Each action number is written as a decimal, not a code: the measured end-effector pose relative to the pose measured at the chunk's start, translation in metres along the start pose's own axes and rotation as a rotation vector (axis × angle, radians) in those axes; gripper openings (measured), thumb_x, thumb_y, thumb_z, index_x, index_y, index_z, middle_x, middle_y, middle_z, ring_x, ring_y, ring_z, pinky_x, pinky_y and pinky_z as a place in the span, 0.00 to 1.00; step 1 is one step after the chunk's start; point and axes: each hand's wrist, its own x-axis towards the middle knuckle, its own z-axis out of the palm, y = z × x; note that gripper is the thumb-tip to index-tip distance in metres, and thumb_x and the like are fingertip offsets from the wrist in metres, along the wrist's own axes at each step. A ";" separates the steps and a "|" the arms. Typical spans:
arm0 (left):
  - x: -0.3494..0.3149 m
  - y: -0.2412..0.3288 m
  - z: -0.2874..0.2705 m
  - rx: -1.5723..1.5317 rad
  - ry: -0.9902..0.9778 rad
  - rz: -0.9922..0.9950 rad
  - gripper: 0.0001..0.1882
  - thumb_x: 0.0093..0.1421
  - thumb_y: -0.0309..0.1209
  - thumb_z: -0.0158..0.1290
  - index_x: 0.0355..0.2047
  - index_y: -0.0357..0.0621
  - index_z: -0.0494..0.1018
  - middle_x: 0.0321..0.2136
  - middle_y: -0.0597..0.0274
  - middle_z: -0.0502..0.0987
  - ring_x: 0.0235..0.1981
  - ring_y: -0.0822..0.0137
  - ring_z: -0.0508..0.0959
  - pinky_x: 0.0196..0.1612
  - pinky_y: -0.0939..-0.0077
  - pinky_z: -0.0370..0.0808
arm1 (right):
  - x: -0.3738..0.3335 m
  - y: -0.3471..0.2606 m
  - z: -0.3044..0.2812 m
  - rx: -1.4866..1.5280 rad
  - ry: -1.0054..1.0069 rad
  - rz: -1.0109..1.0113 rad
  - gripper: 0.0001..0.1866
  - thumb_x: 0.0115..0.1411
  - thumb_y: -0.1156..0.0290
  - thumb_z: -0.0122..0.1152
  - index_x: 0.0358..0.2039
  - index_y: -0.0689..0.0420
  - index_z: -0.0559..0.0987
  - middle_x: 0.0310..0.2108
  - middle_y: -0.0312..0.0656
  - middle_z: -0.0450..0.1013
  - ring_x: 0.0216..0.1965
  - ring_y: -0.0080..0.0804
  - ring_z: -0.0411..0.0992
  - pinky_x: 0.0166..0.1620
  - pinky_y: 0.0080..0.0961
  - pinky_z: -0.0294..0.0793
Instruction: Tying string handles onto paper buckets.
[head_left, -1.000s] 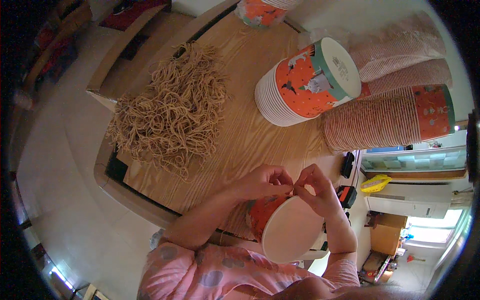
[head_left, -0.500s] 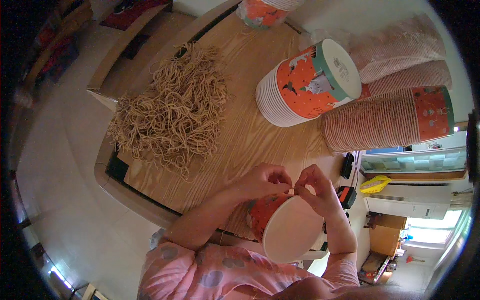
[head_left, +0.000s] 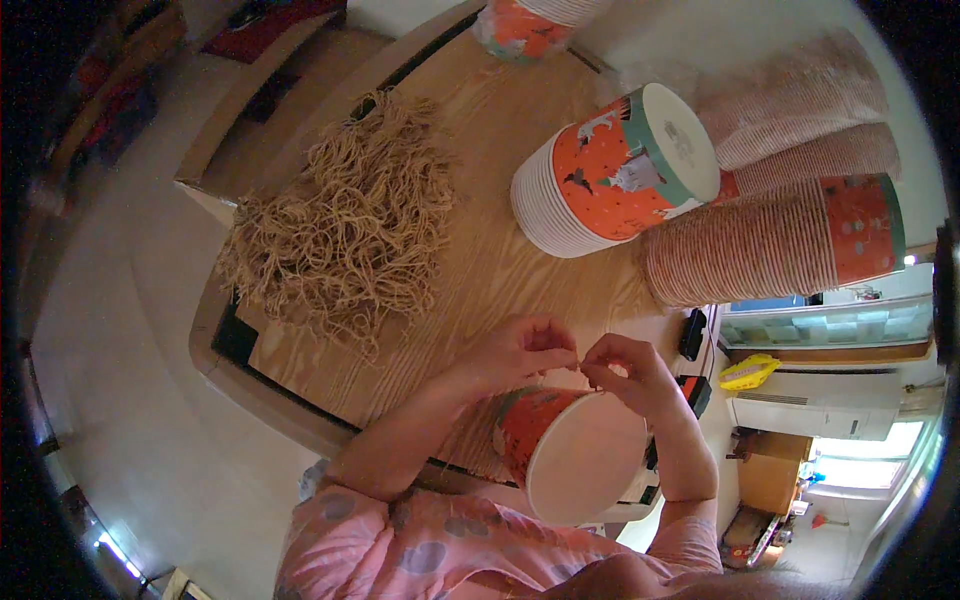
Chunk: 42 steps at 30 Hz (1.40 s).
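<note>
An orange printed paper bucket (head_left: 588,460) lies tilted close to my body, its round white end turned toward me. Just above its upper edge both hands meet, fingertips almost touching. My left hand (head_left: 525,355) is closed in a pinch, and my right hand (head_left: 630,372) pinches too. A thin piece of twine (head_left: 580,366) shows faintly between the fingertips; most of it is hidden by the fingers. Beyond my left forearm, a tangled heap of tan twine lengths (head_left: 345,215) lies on the wooden table (head_left: 480,270).
A stack of orange and green paper buckets (head_left: 610,175) lies tilted at the far middle. To its right rests a long nested stack with twine-like ridges (head_left: 740,245), with plastic-wrapped stacks (head_left: 800,95) behind. Another wrapped bundle (head_left: 525,30) sits at the far edge. Dark small boxes (head_left: 693,333) lie rightward.
My left hand has lifted slightly and opened its curl a little; my right hand has shifted slightly, still pinching. The bucket stays in nearly the same place.
</note>
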 end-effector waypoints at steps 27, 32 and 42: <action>0.003 0.001 0.008 0.486 0.252 0.323 0.07 0.52 0.30 0.56 0.27 0.39 0.73 0.22 0.65 0.71 0.21 0.77 0.67 0.25 0.81 0.66 | 0.011 0.005 -0.003 0.389 -0.142 0.160 0.09 0.57 0.72 0.51 0.28 0.65 0.74 0.25 0.37 0.69 0.27 0.21 0.65 0.33 0.17 0.65; 0.005 0.000 0.008 0.467 0.233 0.347 0.07 0.51 0.30 0.56 0.28 0.39 0.73 0.23 0.65 0.72 0.22 0.76 0.68 0.26 0.81 0.67 | 0.016 0.026 -0.009 0.487 -0.171 0.186 0.09 0.57 0.71 0.52 0.31 0.64 0.75 0.26 0.37 0.71 0.28 0.21 0.67 0.33 0.18 0.67; -0.002 0.008 0.004 0.711 0.254 0.277 0.07 0.50 0.28 0.56 0.28 0.39 0.72 0.24 0.59 0.73 0.24 0.68 0.73 0.28 0.75 0.70 | 0.017 0.020 -0.007 0.481 -0.146 0.196 0.04 0.54 0.77 0.55 0.28 0.64 0.74 0.26 0.37 0.69 0.27 0.21 0.65 0.33 0.16 0.65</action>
